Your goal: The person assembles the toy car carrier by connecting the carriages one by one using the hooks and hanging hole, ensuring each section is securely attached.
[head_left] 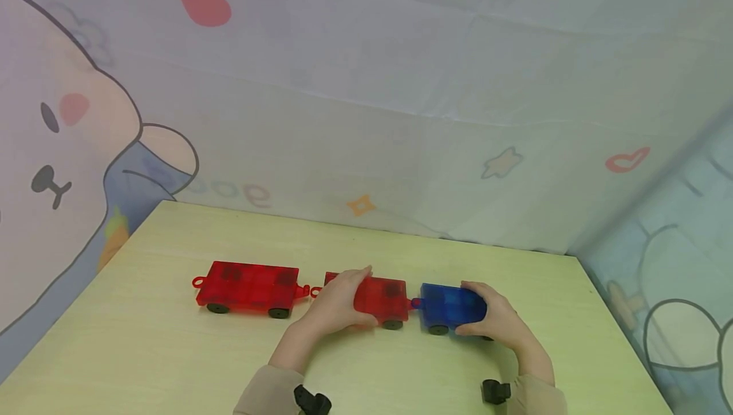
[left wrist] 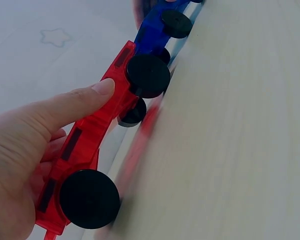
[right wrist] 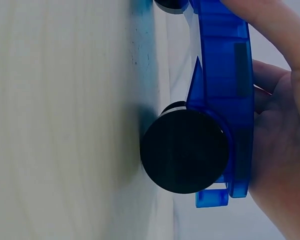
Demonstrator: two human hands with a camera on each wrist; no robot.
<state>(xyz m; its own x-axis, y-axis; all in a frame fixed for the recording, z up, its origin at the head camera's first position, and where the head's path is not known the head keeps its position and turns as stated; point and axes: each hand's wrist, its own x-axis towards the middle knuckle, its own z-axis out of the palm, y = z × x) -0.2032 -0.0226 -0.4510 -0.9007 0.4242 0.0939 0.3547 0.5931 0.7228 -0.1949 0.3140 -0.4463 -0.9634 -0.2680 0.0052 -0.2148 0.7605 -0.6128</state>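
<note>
Three translucent toy train cars stand in a row on the table. My left hand (head_left: 336,303) grips the middle red car (head_left: 385,297) across its width, thumb on the near side and fingers on the far side. Black wheels (left wrist: 90,199) show under it in the left wrist view. My right hand (head_left: 499,318) holds the blue car (head_left: 446,305) the same way, near its right end. Between these two cars, the blue coupling (head_left: 417,303) meets the red one. At the left is another red car (head_left: 252,284), its hook close to the middle car's ring (head_left: 315,291).
The pale wooden table (head_left: 172,351) reaches back to a printed cloth wall (head_left: 401,167) with hearts and a cartoon animal. A second cloth (head_left: 687,275) hangs at the right. Black wrist cameras (head_left: 495,392) sit by both sleeves.
</note>
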